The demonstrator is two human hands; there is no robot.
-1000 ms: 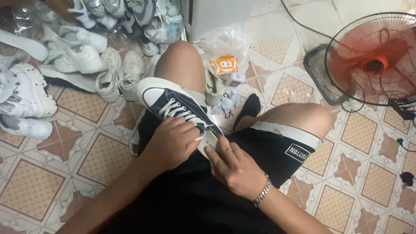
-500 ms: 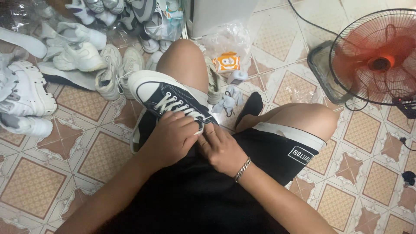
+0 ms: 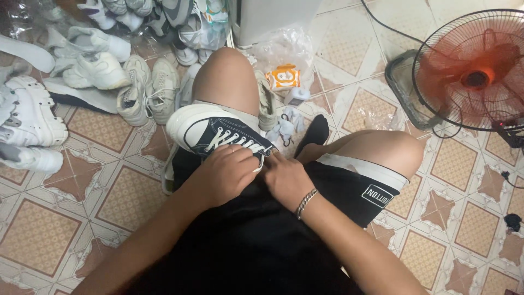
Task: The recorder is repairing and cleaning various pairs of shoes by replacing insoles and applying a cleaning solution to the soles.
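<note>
Left hand (image 3: 226,175) clamps its grip over the heel and laces of a navy canvas sneaker with white rubber toe (image 3: 215,134); right hand (image 3: 286,177) pinches at its collar. Resting on the lap, it looks light, soft-sided, with a stiff sole best held.

left hand (image 3: 229,173) curled, right hand (image 3: 285,177) touching it

You have one navy sneaker (image 3: 218,134) on your lap, two hands (image 3: 229,173) on it, one orange fan (image 3: 474,71), one bracelet (image 3: 306,202), and roughly a dozen white shoes (image 3: 98,71) piled, exact number unclear.
</note>
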